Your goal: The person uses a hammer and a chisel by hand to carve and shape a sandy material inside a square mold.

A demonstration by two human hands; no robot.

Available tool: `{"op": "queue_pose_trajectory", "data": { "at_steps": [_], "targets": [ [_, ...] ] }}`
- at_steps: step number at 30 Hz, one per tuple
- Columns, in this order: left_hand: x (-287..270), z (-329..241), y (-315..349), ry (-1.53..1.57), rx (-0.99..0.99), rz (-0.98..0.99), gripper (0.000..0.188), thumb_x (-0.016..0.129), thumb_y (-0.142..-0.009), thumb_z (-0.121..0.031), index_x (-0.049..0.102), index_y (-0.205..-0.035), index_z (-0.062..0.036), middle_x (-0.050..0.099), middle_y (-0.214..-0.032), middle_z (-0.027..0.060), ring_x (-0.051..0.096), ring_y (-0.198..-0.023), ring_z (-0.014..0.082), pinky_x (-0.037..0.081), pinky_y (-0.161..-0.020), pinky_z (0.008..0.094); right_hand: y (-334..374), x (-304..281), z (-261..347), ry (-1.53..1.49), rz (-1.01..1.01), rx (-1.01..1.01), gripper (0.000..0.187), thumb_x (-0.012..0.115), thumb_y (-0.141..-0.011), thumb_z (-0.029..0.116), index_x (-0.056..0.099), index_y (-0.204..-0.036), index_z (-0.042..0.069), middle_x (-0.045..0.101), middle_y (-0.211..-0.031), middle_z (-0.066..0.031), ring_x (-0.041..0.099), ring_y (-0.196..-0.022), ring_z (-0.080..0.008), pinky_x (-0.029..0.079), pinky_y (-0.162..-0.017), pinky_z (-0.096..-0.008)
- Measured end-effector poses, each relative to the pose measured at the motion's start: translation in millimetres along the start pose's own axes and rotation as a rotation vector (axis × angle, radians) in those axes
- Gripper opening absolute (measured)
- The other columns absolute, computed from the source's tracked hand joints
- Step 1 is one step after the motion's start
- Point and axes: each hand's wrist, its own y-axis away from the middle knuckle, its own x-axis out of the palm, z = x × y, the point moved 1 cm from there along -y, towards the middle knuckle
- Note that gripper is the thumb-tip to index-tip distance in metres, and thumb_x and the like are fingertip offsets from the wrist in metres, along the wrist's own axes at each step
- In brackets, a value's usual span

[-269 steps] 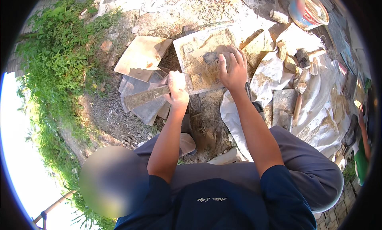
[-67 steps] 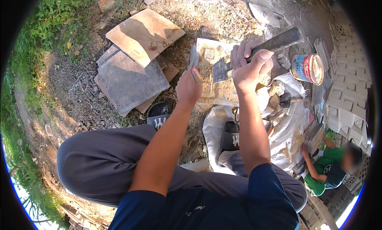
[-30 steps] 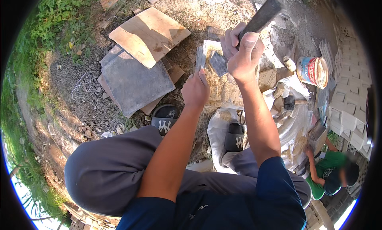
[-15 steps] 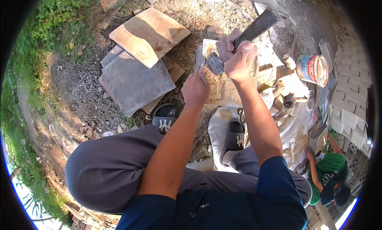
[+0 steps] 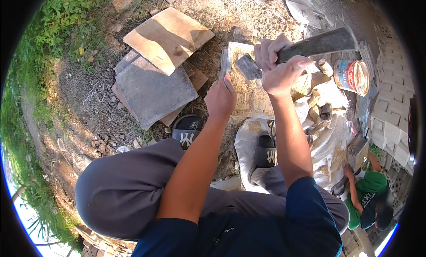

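My left hand (image 5: 220, 97) is closed on a thin grey slab (image 5: 224, 61), seen nearly edge-on and held upright. My right hand (image 5: 282, 68) grips a dark, flat bar-like tool (image 5: 321, 44) by its middle, its broad end pointing right. On the other side of that fist a dark squarish piece (image 5: 248, 67) shows close to the slab; it looks like the tool's other end, though the fingers hide the join. Beneath both hands lies a pale, dusty board or block (image 5: 250, 99).
Left of my hands lie stacked flat tiles, a tan one (image 5: 171, 35) over a grey one (image 5: 155, 90). A tub (image 5: 350, 77), a trowel (image 5: 304, 13) and plastic sheeting (image 5: 326, 155) are at the right. Another person (image 5: 370, 188) works at lower right beside stacked pale blocks (image 5: 390, 101).
The tool has swung from pointing up and right to nearly level toward the right, as my right hand turned and shifted slightly right. My left hand still holds the slab.
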Motion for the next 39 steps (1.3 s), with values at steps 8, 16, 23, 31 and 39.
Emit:
{"op": "queue_pose_trajectory", "data": {
  "at_steps": [8, 16, 23, 31, 39],
  "targets": [
    [-1.5, -4.0, 1.1, 0.014, -0.029, 0.007, 0.045, 0.033, -0.106, -0.034, 0.068, -0.106, -0.0049, 0.069, -0.089, 0.0245, 0.066, -0.084, 0.0460, 0.052, -0.075, 0.0564, 1.6, 1.6, 7.4, 0.064, -0.026, 0.132, 0.080, 0.033, -0.081, 0.090, 0.033, -0.067, 0.011, 0.029, -0.054, 0.0045, 0.020, -0.047, -0.0062, 0.013, -0.044, -0.0269],
    [-2.4, -3.5, 3.8, 0.010, -0.037, -0.028, 0.044, 0.035, -0.105, -0.033, 0.069, -0.107, -0.0047, 0.070, -0.090, 0.0242, 0.067, -0.084, 0.0451, 0.052, -0.075, 0.0556, 6.0, -3.7, 10.0, 0.045, -0.058, -0.011, 0.066, 0.037, -0.100, 0.066, 0.040, -0.073, 0.006, 0.036, -0.059, 0.0033, 0.027, -0.049, -0.0061, 0.018, -0.044, -0.0256],
    [2.3, 4.1, 3.9, -0.014, -0.020, -0.048, 0.041, 0.037, -0.105, -0.034, 0.068, -0.116, -0.0100, 0.070, -0.089, 0.0199, 0.068, -0.079, 0.0432, 0.054, -0.070, 0.0543, 20.3, 10.9, 5.9, 0.269, -0.282, 0.027, 0.075, 0.038, -0.088, 0.083, 0.036, -0.071, 0.009, 0.028, -0.053, 0.0044, 0.021, -0.045, -0.0055, 0.015, -0.043, -0.0244],
    [-4.7, 1.7, 1.7, 0.024, -0.041, -0.030, 0.041, 0.036, -0.104, -0.032, 0.069, -0.114, -0.0093, 0.071, -0.093, 0.0200, 0.067, -0.087, 0.0432, 0.053, -0.077, 0.0542, 26.3, 19.8, 0.8, 0.361, -0.271, -0.024, 0.072, 0.039, -0.090, 0.080, 0.038, -0.073, 0.010, 0.030, -0.054, 0.0043, 0.025, -0.044, -0.0053, 0.016, -0.040, -0.0231],
    [-0.2, 3.7, 5.9, 0.013, -0.065, 0.016, 0.042, 0.036, -0.105, -0.032, 0.069, -0.114, -0.0086, 0.071, -0.094, 0.0210, 0.067, -0.089, 0.0432, 0.052, -0.078, 0.0543, 33.8, 15.1, -0.7, 0.350, -0.325, 0.009, 0.073, 0.038, -0.092, 0.079, 0.037, -0.072, 0.009, 0.029, -0.055, 0.0050, 0.024, -0.044, -0.0066, 0.018, -0.041, -0.0246]
  ]
}}
